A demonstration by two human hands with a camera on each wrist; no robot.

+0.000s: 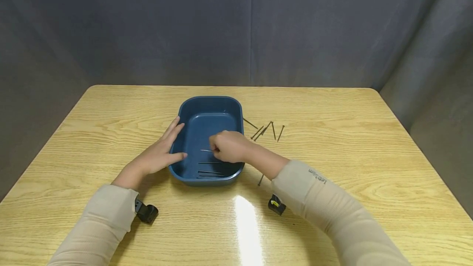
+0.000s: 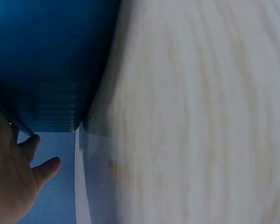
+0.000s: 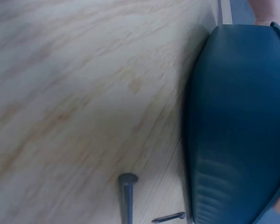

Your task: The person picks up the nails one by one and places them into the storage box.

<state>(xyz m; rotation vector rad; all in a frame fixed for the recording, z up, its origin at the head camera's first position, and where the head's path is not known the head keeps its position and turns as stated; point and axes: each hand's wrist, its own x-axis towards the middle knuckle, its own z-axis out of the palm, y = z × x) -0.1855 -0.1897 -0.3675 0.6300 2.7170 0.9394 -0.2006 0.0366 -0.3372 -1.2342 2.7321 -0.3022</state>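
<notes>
A deep blue plastic tub [image 1: 201, 128] stands on the wooden table. My left hand [image 1: 159, 153] rests along its left rim, fingers and thumb extended; part of that hand [image 2: 11, 175] shows beside the tub in the left wrist view. Inside the tub, my right hand [image 1: 233, 147] has curled fingers and pinches a thin nail [image 1: 205, 150], whose free end points left. Below it, several nails [image 1: 208, 171] lie side by side on the tub floor, roughly parallel to the near wall. The right hand and the rim hide some of their ends.
Right of the tub, several loose nails [image 1: 281, 133] lie scattered on the table. Another nail [image 1: 260, 180] lies nearer me, by the right forearm. In the right wrist view, a nail [image 3: 129, 200] lies close to the tub wall [image 3: 238, 116]. A grey curtain [image 1: 251, 28] hangs behind.
</notes>
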